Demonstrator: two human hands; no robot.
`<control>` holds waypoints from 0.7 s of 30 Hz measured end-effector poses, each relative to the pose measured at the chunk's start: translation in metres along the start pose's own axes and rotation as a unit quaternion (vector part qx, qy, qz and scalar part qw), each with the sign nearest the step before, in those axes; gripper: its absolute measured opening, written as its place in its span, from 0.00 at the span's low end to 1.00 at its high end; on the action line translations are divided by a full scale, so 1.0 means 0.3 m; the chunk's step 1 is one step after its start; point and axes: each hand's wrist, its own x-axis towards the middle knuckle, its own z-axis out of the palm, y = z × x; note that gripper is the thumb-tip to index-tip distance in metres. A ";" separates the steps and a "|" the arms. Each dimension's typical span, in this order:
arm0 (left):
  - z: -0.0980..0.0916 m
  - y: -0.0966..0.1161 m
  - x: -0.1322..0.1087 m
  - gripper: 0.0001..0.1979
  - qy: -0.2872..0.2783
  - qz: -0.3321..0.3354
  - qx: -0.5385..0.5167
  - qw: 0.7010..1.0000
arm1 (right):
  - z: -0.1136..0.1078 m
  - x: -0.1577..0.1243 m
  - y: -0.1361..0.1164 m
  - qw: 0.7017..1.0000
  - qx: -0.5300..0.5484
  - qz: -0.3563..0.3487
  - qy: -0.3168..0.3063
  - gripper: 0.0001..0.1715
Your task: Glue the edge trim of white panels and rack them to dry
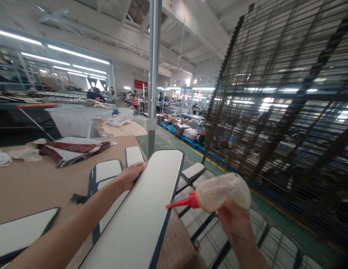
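My left hand (pixel 134 175) grips the left edge of a long white panel (pixel 145 201) with rounded corners and a dark blue border, held tilted above the table. In my right hand (pixel 232 216) is a cloudy squeeze bottle (pixel 218 192) with a red nozzle, my fingers wrapped round its far side and partly hidden. The nozzle tip (pixel 168 206) meets the panel's right edge, where a thin yellowish line runs along the border. Similar smaller panels (pixel 108 170) lie under and behind my left forearm. Another panel (pixel 25 231) rests at the lower left.
A brown table (pixel 64 183) carries folded patterned cloth (pixel 75 147). A metal post (pixel 153 74) with a socket box stands past its far edge. On the right, a wire rack (pixel 274 112) rises high, with more panels (pixel 193 170) on wire shelving below. A white bin (pixel 78 119) stands behind.
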 end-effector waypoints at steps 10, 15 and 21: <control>0.018 0.037 0.070 0.09 -0.007 -0.002 0.038 0.999 | -0.014 -0.017 -0.022 1.000 -0.005 0.002 0.003 0.24; 0.026 0.046 0.095 0.12 0.000 -0.012 0.047 0.999 | -0.017 -0.030 -0.033 1.000 0.001 0.004 0.004 0.28; 0.024 0.056 0.126 0.15 -0.015 -0.018 0.024 0.999 | -0.025 -0.046 -0.036 1.000 0.004 0.020 0.014 0.34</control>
